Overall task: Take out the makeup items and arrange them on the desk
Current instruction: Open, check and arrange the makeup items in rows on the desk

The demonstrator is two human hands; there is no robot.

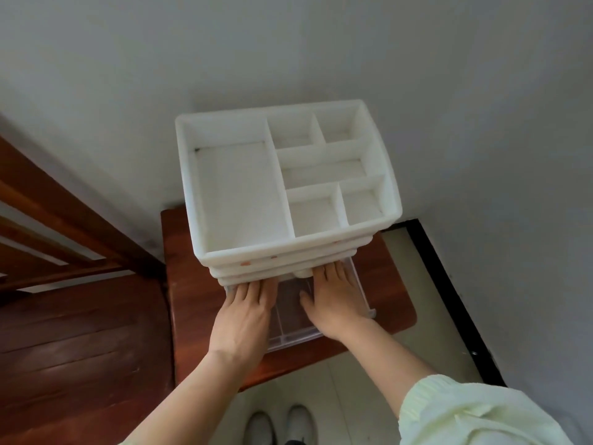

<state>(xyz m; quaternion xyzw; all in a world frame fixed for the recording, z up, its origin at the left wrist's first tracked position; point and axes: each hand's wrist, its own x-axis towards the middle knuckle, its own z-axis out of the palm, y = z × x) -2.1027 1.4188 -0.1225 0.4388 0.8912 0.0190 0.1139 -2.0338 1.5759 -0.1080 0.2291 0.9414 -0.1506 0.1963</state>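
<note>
Makeup organizer [285,178], a white plastic box with six open compartments on top, stands on a small reddish-brown wooden surface [189,284] pushed against a pale grey wall [288,43]. Its back is right at the wall, and its front takes up most of the surface's width. At the bottom, a clear drawer [290,319] with thin dividers is pulled out toward the person, reaching nearly to the surface's near edge.

Both hands lie on the open drawer. The left hand [247,311] has its grip spread, fingers straight and side by side, tips tucked under the box's front edge. The right hand [333,297] lies the same way, grip flat and spread, thumb angled inward. A pale yellow-green sleeve [465,412] is pushed up the right arm.

Dark wooden furniture [80,332] sits just beside the surface on the left. Light floor tiles [417,348] run to a black skirting board [449,300], and white shoes [279,425] show below.
</note>
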